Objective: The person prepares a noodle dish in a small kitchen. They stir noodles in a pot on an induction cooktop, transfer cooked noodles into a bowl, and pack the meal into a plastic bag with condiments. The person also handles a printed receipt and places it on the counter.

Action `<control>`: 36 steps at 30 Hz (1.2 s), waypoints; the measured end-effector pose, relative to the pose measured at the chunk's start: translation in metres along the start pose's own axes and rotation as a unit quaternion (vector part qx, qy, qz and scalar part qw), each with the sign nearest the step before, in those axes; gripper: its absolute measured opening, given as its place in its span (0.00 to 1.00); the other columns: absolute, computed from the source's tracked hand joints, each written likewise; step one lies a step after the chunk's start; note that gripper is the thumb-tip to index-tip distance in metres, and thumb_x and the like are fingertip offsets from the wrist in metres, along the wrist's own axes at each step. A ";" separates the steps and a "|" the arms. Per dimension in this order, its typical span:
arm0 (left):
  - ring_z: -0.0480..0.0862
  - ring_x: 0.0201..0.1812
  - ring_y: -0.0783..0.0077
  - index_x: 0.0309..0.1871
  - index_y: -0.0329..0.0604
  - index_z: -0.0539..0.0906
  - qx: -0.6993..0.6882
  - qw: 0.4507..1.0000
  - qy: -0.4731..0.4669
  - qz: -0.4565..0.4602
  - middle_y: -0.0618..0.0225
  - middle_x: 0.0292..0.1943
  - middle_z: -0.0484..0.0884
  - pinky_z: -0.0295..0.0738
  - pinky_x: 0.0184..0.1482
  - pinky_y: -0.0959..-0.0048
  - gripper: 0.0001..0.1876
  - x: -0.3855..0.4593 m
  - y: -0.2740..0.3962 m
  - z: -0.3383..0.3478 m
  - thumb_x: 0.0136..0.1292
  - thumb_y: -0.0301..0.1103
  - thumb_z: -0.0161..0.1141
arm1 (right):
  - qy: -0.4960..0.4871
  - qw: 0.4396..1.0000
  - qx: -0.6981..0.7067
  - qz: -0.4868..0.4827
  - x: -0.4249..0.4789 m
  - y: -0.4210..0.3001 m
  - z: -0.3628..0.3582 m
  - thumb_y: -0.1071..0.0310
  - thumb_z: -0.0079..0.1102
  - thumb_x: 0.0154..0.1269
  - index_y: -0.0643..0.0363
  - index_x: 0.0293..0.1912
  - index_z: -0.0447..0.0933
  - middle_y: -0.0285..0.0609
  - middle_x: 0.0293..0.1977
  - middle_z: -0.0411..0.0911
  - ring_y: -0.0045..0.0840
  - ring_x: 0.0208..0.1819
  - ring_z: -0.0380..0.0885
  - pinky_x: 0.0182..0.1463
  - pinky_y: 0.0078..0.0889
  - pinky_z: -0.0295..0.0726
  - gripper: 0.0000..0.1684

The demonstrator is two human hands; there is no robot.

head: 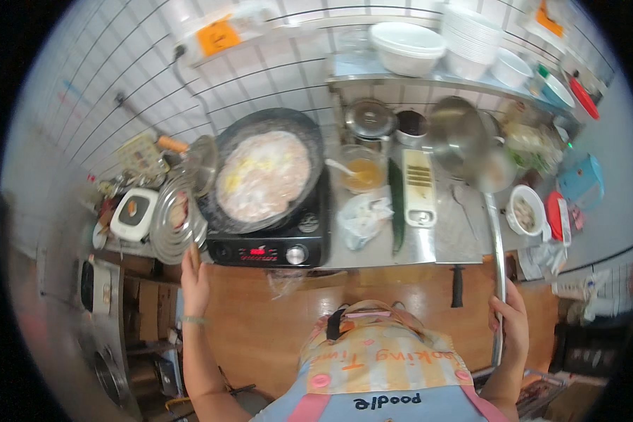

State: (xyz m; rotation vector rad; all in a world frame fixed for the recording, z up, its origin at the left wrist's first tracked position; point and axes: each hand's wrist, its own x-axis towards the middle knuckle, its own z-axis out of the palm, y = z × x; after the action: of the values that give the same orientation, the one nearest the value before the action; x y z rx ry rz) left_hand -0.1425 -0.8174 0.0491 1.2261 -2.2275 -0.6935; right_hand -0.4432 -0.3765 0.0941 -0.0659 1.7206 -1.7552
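Observation:
My left hand [194,282] holds a wooden handle [194,256] just in front of a round metal lid or plate [164,227]; the far end of the handle is hard to make out. Gripped in my right hand [510,311] is the long metal handle of a ladle [489,170], its bowl blurred, up by a metal pot [456,134]. Between the hands, a dark wok [242,226] stands on a black induction cooker [274,250] with a lit red display. Pale, frothy food [266,176] with yellow patches fills much of the wok.
On the counter lie a glass bowl of yellow liquid [363,171], a plastic bag [364,219], a cucumber [396,203], a white grater [419,187] and a white bowl of pieces [526,211]. White bowls [407,47] stack on the shelf. A black handle [456,287] juts past the counter edge.

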 end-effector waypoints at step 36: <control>0.60 0.13 0.87 0.39 0.39 0.68 -0.633 0.546 -0.327 -0.442 0.77 0.17 0.64 0.56 0.12 0.86 0.10 0.073 0.039 0.047 0.62 0.36 0.44 | -0.201 0.766 -0.550 -0.266 0.148 -0.009 0.272 0.71 0.48 0.52 0.66 0.51 0.59 0.62 0.35 0.70 0.51 0.40 0.68 0.43 0.42 0.67 0.24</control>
State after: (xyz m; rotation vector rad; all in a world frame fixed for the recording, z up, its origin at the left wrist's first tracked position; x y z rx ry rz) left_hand -0.2312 -0.8534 0.0523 1.1184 -0.5151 -2.7994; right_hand -0.4326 -0.6854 0.0774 -1.4403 2.2439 -0.6639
